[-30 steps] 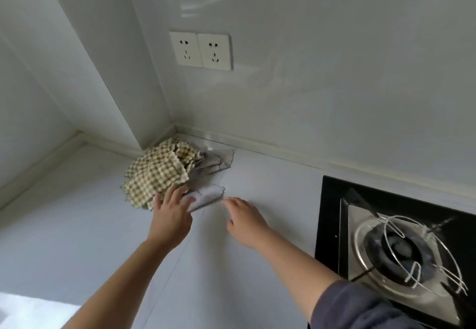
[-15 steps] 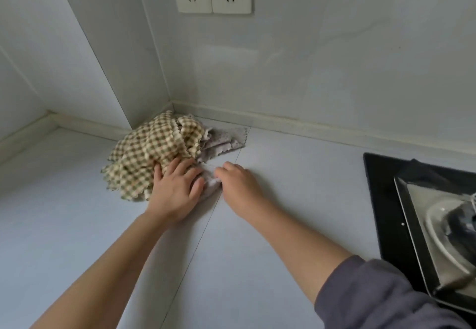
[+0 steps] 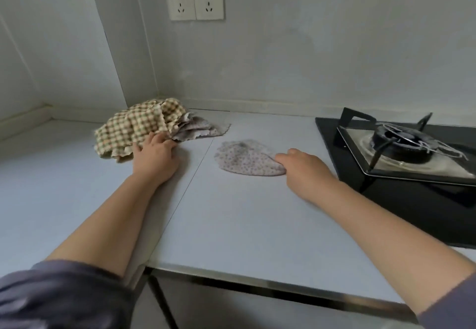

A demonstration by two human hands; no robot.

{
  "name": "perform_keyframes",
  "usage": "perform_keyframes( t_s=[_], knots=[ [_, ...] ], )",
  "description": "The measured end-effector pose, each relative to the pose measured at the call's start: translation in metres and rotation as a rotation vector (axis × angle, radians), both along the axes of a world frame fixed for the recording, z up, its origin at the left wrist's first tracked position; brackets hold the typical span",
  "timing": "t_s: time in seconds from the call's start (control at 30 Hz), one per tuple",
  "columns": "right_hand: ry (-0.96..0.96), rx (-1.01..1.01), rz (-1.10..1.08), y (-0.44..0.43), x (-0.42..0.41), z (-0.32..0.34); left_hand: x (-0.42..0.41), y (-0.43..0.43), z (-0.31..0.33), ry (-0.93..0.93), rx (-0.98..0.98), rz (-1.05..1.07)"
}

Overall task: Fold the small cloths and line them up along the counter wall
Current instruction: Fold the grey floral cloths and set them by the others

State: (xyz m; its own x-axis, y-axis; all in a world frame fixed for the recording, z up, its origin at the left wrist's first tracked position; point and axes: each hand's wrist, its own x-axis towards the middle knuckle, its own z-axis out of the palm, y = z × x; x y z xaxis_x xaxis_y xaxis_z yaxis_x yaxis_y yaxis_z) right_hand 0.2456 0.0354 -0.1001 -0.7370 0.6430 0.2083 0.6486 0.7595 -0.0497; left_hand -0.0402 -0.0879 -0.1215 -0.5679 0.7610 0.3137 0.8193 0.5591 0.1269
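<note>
Separating one cloth from the heap, prior to folding. Right hand pinches the near-right edge of a small floral cloth, fingers curled tight on the fabric. Cloth lies crumpled & unfolded on the grey surface, btwn the heap and the gas hob, well short of the counter wall; presumably set there for flat working room. Left hand rests on the near edge of the checked cloth topping the heap in the corner, fingers extended & relaxed, gripping nothing; prob. steadying the heap so nothing else drags along. More pale cloths fan out from under the checked one, touching it. Twin wall sockets above. No cloth folded or lined up yet, i.e. task at an early stage.
</note>
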Motion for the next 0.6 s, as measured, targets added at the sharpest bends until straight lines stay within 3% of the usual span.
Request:
perform_keyframes(
  t_s=[0.2, 0.3, 0.43, 0.6],
  knots=[
    [0.104, -0.062, 0.047, -0.015, 0.013, -0.01, 0.071, 0.002, 0.006, -0.045, 0.252, -0.431],
    [0.165, -0.056, 0.164, -0.013, 0.011, -0.011, 0.087, 0.005, 0.005, -0.101, 0.172, -0.608],
    [0.256, -0.163, 0.309, -0.016, 0.011, -0.014, 0.087, 0.01, 0.002, 0.095, 0.099, -0.743],
    [0.256, -0.253, 0.26, -0.019, 0.012, -0.014, 0.086, 0.01, 0.003, 0.28, 0.21, -0.706]
  ],
)
